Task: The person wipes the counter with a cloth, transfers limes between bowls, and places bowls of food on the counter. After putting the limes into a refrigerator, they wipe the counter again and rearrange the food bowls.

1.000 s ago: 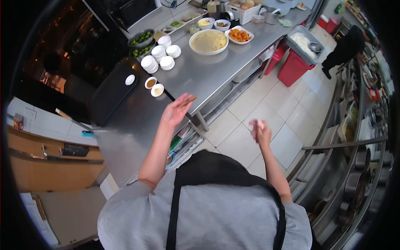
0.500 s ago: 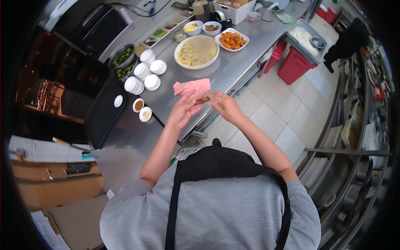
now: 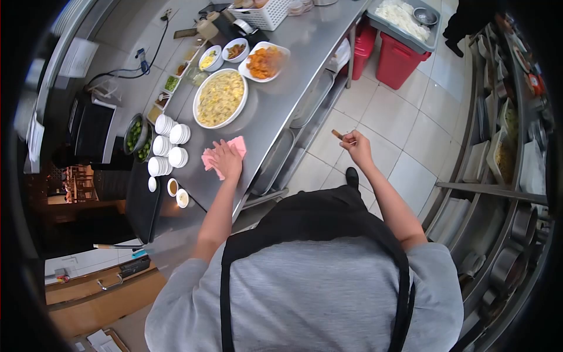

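My left hand (image 3: 227, 161) lies on a folded pink cloth (image 3: 237, 144) on the steel counter, fingers spread over it. Away from the counter, above the floor tiles, my right hand (image 3: 358, 146) pinches a small brown stick-like piece (image 3: 337, 134); its exact kind I cannot make out. Just beyond the cloth stands a large white bowl (image 3: 220, 98) of yellowish, chunky food. Stacks of small white cups or lids (image 3: 177, 156) are left of my left hand. Nearer me sit two small cups, one with brown sauce (image 3: 172, 187) and one with pale sauce (image 3: 183, 198).
A square white bowl of orange food (image 3: 264, 62) and two small bowls stand farther back, before a white basket (image 3: 262, 15). Metal bowls of green produce (image 3: 136, 134) are at the left. Red bins (image 3: 399, 61) stand beyond the counter; shelving (image 3: 492, 188) lines the right. Another person (image 3: 467, 20) stands far right.
My hands have separated: the left has come down onto the pink cloth, while the right has swung right with the brown piece. The view has turned, shifting the counter leftward.
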The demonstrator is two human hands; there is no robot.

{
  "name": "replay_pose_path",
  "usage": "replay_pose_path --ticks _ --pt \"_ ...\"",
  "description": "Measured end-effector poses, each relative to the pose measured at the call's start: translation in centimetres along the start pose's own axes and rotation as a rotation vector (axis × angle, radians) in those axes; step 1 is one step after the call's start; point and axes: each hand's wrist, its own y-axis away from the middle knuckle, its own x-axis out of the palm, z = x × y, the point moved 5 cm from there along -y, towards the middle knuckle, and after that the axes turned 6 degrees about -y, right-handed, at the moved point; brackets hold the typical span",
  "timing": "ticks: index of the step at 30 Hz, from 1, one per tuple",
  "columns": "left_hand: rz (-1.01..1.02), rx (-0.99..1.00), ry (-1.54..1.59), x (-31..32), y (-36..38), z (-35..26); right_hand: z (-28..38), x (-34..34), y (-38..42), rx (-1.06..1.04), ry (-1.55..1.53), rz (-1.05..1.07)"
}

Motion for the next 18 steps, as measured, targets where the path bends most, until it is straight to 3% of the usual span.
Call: replay_pose_path --ticks 1,2,5,6,7,9,10,11,14,18 --pt "0.078 -0.062 -0.242 1.2 0.3 -0.5 -1.4 -1.2 -0.7 0.009 -0.006 0.004" --pt "0.125 -0.066 -0.272 2.2 0.2 -0.4 -2.7 -2.7 -1.8 0.055 -0.072 -0.013" --pt "0.195 -0.035 -0.127 3.1 0.7 -1.3 -5.7 -5.9 -5.8 0.141 -0.151 -0.012" --pt "0.068 0.069 -0.194 2.1 1.4 -3.0 -6.5 -6.7 -7.2 0.152 -0.156 -0.029" --pt "0.074 0.065 -0.209 1.9 2.1 -4.0 -7.3 -7.3 -8.6 0.164 -0.159 -0.042" --pt "0.061 -0.028 0.202 1.1 3.5 -5.3 -8.1 -7.4 -10.9 0.157 -0.215 -0.017" --pt "-0.059 -0.081 0.339 -0.2 3.5 -6.1 -8.7 -7.1 -12.1 0.187 -0.232 0.015" --pt "-0.062 -0.088 0.323 -1.1 3.0 -6.7 -9.0 -6.6 -13.1 0.216 -0.251 0.048" --pt "-0.147 -0.389 0.576 -2.5 1.8 -4.9 -8.5 -4.8 -15.1 0.246 -0.333 0.096" --pt "-0.183 -0.456 0.549 -4.2 -0.6 -1.3 -6.3 -2.2 -16.3 0.182 -0.215 0.276"
